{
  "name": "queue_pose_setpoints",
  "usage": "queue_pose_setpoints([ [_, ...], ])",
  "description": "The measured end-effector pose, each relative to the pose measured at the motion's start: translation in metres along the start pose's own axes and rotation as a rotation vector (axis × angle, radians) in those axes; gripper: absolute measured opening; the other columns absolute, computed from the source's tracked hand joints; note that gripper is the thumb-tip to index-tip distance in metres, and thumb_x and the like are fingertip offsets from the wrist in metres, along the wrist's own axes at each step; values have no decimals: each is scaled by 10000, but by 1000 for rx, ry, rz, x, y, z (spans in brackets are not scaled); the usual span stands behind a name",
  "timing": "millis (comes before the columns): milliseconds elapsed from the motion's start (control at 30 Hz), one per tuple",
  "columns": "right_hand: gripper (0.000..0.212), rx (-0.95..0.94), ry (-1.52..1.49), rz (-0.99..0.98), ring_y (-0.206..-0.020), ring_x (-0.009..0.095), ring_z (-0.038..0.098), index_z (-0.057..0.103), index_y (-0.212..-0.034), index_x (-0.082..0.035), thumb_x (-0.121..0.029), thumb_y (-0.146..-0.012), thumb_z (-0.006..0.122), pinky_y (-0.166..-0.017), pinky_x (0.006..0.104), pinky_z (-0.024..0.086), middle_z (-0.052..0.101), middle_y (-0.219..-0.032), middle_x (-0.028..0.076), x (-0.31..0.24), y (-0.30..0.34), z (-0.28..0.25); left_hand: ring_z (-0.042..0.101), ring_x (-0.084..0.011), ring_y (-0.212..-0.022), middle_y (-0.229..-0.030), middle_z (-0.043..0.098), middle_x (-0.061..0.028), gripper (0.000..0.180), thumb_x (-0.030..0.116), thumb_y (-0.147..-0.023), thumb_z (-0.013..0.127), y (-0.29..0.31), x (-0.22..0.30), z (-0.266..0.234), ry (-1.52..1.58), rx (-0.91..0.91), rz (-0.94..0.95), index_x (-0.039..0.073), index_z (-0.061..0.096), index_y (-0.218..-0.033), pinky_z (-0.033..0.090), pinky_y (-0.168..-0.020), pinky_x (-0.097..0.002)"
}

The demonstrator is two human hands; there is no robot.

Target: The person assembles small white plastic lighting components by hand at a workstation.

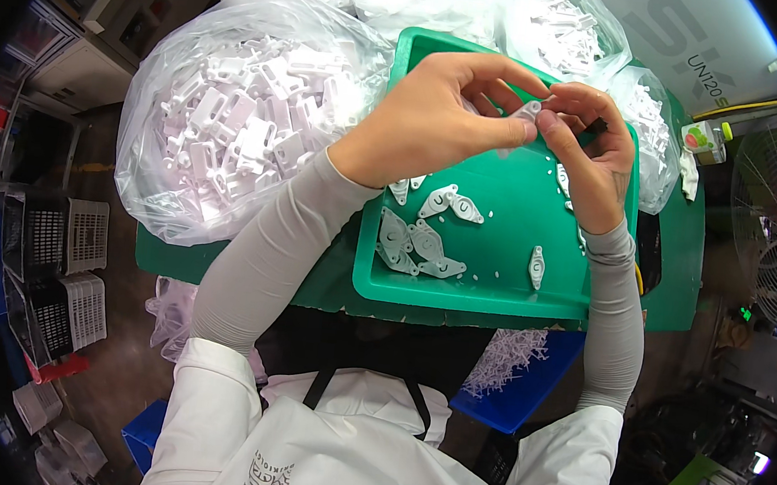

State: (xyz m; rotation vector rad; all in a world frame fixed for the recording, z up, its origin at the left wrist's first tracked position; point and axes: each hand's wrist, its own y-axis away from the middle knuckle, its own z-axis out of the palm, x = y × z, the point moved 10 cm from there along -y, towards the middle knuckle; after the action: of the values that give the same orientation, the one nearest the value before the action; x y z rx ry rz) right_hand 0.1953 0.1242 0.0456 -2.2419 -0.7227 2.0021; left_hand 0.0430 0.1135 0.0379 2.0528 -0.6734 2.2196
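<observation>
We see both bare hands raised over the upper part of a green tray point(502, 217), meeting at a small white part point(528, 112) that sits above the tray, between the fingertips. Our left hand point(447, 104) comes in from the left, its thumb and forefinger pinching the part. Our right hand point(597, 148) curls in from the opposite side with its thumb tip against the part's right end; we cannot tell whether its forefinger also presses on the piece, as the fingers hide it. Grey sleeves point(263, 255) cover both forearms. Below the hands, in the tray's lower left, we see a cluster of flat white pieces point(426, 239) with rounded ends, some overlapping; a single upright piece point(537, 267) lies apart toward the lower right, and a few more show along the right side, partly behind our right hand. Just left of the tray we have a large clear bag point(152, 217) full of white plastic parts point(250, 133), with more filled bags beyond the tray. All this rests on a green table point(677, 268). Below its near edge stands a blue bin point(526, 410) holding thin white scraps point(509, 360).
</observation>
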Motion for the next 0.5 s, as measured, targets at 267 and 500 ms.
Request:
queue_pose_setpoints([
  [267,272,41,-63,29,-807,73,541,563,-1275,-54,-185,-1038,580,-801,237,458,671,-1076,61,-2,-2,-5,671,-113,-833,-941,705,-63,220,194,-918,750,0,-6,-14,35,105,-39,65,679,-1081,525,-724,-242],
  [500,255,-15,230,-149,-832,77,573,602,-1256,-66,-125,-1009,632,-760,232,467,676,-1092,49,-8,1,4,695,-146,-871,-945,680,-63,196,180,-922,744,0,-7,-21,169,163,-45,43,639,-1017,549,-762,-266],
])
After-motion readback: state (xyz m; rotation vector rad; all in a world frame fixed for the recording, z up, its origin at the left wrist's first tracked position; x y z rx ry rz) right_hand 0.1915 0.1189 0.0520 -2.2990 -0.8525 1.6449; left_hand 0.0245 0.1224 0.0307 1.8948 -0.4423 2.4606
